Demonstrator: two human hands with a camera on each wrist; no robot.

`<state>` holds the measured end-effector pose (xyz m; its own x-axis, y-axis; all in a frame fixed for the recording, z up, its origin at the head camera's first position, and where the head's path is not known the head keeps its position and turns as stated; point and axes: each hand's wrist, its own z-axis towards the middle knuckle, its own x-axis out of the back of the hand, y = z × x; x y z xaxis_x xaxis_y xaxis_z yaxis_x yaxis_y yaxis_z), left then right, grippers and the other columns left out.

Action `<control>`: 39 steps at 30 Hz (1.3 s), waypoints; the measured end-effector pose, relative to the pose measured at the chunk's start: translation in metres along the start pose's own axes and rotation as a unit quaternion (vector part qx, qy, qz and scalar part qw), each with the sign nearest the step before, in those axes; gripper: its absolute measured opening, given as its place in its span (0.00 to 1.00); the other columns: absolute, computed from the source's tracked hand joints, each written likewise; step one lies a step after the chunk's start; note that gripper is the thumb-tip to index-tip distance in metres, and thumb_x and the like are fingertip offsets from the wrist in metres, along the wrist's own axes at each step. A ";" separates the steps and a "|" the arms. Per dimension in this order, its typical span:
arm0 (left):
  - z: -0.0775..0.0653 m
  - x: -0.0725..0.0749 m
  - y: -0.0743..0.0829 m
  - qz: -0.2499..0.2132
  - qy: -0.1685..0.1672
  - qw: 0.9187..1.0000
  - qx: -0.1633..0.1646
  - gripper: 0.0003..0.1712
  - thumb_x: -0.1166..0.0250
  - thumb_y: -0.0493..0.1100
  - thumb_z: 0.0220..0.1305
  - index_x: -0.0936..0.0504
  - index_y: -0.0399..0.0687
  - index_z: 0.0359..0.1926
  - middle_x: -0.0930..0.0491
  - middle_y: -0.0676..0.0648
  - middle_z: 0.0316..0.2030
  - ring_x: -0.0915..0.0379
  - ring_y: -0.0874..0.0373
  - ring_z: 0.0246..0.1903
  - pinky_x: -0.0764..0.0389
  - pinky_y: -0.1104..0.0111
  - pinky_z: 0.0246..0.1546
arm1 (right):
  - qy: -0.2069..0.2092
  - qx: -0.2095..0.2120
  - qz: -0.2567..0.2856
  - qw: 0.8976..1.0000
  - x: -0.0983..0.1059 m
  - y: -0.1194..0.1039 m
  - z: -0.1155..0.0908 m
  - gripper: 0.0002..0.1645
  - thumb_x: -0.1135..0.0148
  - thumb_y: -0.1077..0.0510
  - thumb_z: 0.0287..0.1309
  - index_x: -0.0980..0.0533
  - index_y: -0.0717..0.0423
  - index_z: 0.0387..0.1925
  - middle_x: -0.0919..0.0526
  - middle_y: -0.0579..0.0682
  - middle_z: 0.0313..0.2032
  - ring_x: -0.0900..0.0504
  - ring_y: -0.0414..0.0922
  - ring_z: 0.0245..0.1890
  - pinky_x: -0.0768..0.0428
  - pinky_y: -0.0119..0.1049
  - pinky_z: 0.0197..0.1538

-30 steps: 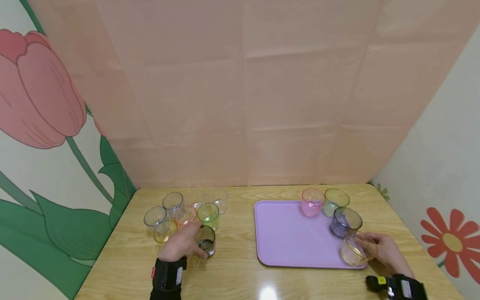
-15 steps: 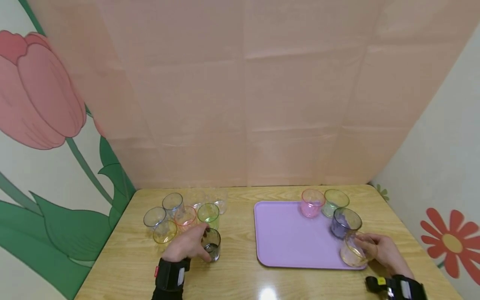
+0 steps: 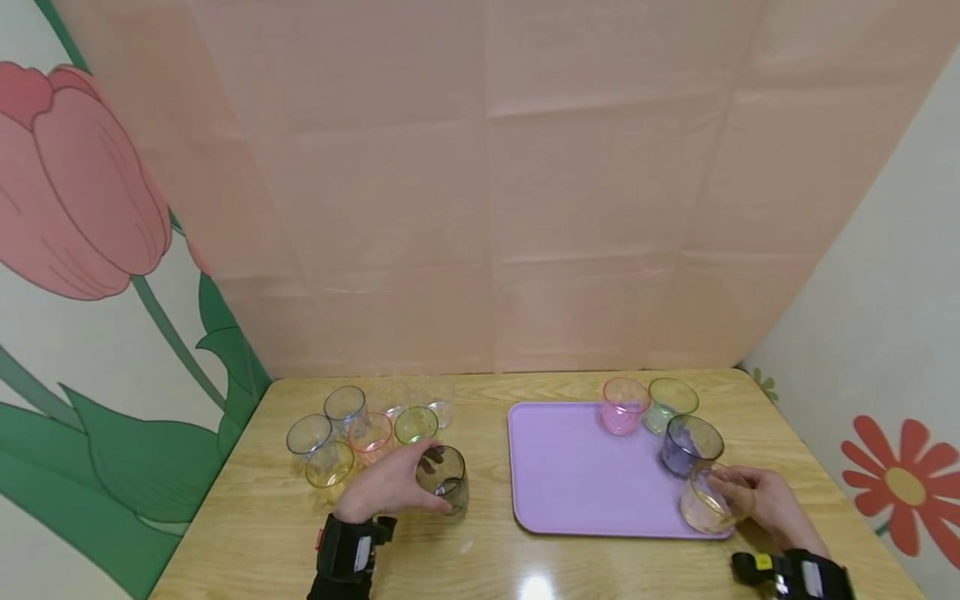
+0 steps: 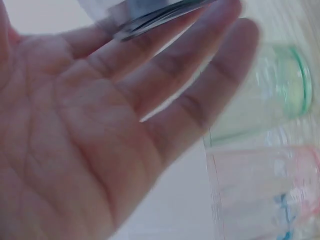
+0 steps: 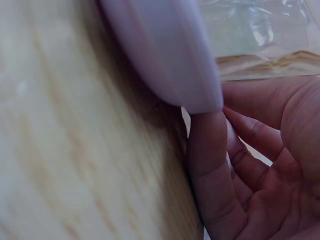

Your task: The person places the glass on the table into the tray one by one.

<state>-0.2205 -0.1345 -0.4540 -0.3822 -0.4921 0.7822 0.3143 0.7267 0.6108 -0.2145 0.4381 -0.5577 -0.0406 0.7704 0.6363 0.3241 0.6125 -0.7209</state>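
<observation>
My left hand (image 3: pixel 390 487) grips a smoky grey glass tumbler (image 3: pixel 450 482) between thumb and fingers, left of the lilac tray (image 3: pixel 577 475). In the left wrist view, the tumbler's dark edge (image 4: pixel 167 17) crosses the fingers at the top; the rest is out of frame. A green-rimmed tumbler (image 3: pixel 417 426) stands just behind that hand. My right hand (image 3: pixel 776 504) holds an amber-rimmed tumbler (image 3: pixel 703 508) at the tray's front right corner, fingers at its side. In the right wrist view, a finger (image 5: pixel 209 150) touches the tray's edge (image 5: pixel 197 95).
A dark purple tumbler (image 3: pixel 686 450), a green one (image 3: pixel 670 407) and a pink one (image 3: pixel 624 408) stand along the tray's right part. At the left are blue-rimmed (image 3: pixel 309 435), yellow-rimmed (image 3: pixel 330 465) and red-rimmed (image 3: pixel 371 433) tumblers. Clear ones (image 3: pixel 438 400) stand behind on the wooden table (image 3: pixel 247 500).
My left hand has carried the smoky grey tumbler rightward, away from the cluster of glasses. My right hand and the amber-rimmed tumbler have stayed in place.
</observation>
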 end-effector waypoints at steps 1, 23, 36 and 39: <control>0.001 -0.001 0.001 -0.001 0.008 1.000 -0.004 0.50 0.22 0.62 0.42 0.31 0.49 0.65 0.21 0.49 0.54 0.24 0.51 0.53 0.22 0.57 0.50 | 0.000 -0.002 -0.002 1.000 0.000 0.000 0.000 0.41 0.34 0.33 0.54 0.21 0.66 0.51 0.17 0.60 0.47 0.25 0.45 0.41 0.26 0.31 0.36; 0.015 -0.012 0.017 -0.064 0.172 0.983 -0.024 0.48 0.20 0.55 0.44 0.32 0.46 0.64 0.20 0.44 0.52 0.23 0.50 0.51 0.22 0.56 0.50 | 0.002 -0.009 -0.011 1.000 0.001 -0.003 -0.002 0.40 0.32 0.33 0.53 0.20 0.64 0.51 0.17 0.60 0.48 0.26 0.46 0.42 0.28 0.32 0.37; 0.032 -0.025 0.029 -0.190 0.232 0.954 -0.028 0.47 0.20 0.50 0.43 0.34 0.47 0.63 0.21 0.42 0.52 0.24 0.45 0.52 0.23 0.52 0.51 | -0.001 -0.016 -0.016 1.000 0.001 -0.005 -0.002 0.43 0.33 0.30 0.51 0.20 0.64 0.50 0.17 0.61 0.48 0.26 0.47 0.42 0.29 0.32 0.37; 0.042 -0.029 0.032 -0.234 0.235 0.943 -0.043 0.46 0.21 0.47 0.44 0.34 0.46 0.62 0.22 0.41 0.50 0.25 0.45 0.52 0.23 0.49 0.53 | -0.003 -0.014 -0.010 1.000 0.001 -0.005 -0.001 0.43 0.33 0.31 0.51 0.20 0.65 0.50 0.17 0.61 0.47 0.26 0.47 0.41 0.28 0.33 0.37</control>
<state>-0.2354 -0.0769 -0.4621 -0.0759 -0.9214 0.3811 0.2837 0.3464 0.8942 -0.2151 0.4353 -0.5530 -0.0532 0.7590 0.6489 0.3501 0.6227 -0.6998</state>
